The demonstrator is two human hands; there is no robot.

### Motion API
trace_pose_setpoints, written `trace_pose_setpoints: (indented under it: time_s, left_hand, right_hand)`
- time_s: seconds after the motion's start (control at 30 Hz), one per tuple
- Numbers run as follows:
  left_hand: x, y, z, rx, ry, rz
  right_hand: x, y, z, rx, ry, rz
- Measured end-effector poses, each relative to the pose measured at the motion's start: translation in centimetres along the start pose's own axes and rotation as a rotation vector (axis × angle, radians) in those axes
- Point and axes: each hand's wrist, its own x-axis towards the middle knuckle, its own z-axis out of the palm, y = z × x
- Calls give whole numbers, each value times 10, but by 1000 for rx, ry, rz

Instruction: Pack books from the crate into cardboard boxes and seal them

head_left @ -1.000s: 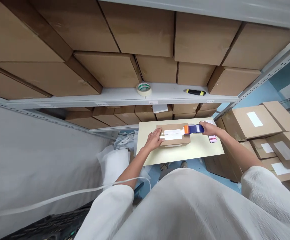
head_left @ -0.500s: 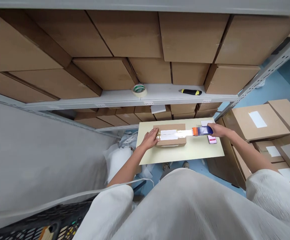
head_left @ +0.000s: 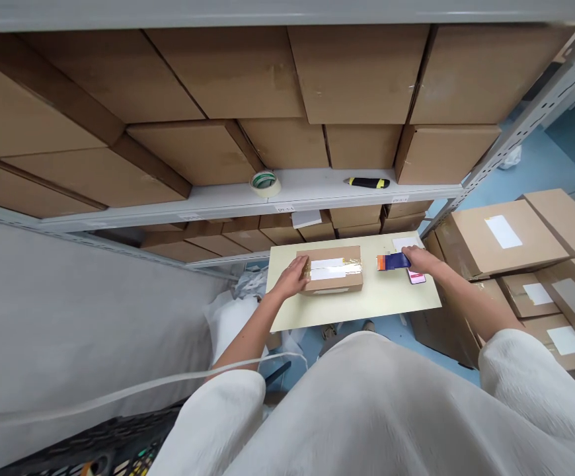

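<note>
A brown cardboard box (head_left: 334, 283) with white labels and clear tape across its top lies on a pale yellow board (head_left: 396, 297). My left hand (head_left: 292, 276) rests on the box's left end, its fingers spread over the edge. To the right of the box, my right hand (head_left: 420, 258) is closed round a blue and orange tape dispenser (head_left: 394, 262), held apart from the box. Beneath that hand lie a phone (head_left: 416, 277) with a lit screen and a white paper (head_left: 402, 243).
A tape roll (head_left: 266, 184) and a black and yellow cutter (head_left: 367, 182) lie on the shelf (head_left: 312, 188), in front of stacked boxes. Labelled cartons (head_left: 510, 241) stand at the right, white bags (head_left: 230, 317) at the left. A black crate is at the lower left.
The strip of tape that stretched between the box and the dispenser no longer shows. The dispenser now stands apart from the box. The view has shifted slightly.
</note>
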Motion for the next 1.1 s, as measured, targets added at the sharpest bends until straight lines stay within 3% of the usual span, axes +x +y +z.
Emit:
trace_pose_setpoints:
  time_s: [0.2, 0.53, 0.7, 0.87, 1.0, 1.1]
  left_hand:
    - [1, 2, -1, -29, -6, 10]
    - [-2, 7, 1, -101, 27, 66]
    - [-6, 2, 5, -56, -5, 51]
    - [-6, -3, 5, 23, -51, 53]
    - [-4, -4, 4, 28, -58, 58]
    - [-4, -3, 3, 33, -61, 62]
  right_hand:
    - [33, -42, 26, 17, -13, 18]
    - [84, -72, 27, -52, -36, 20]
    - [92, -95, 46, -28, -183, 74]
    - [67, -63, 40, 154, -316, 239]
    - [38, -31, 41, 566, -188, 380]
    - [23, -24, 52, 816, -50, 480]
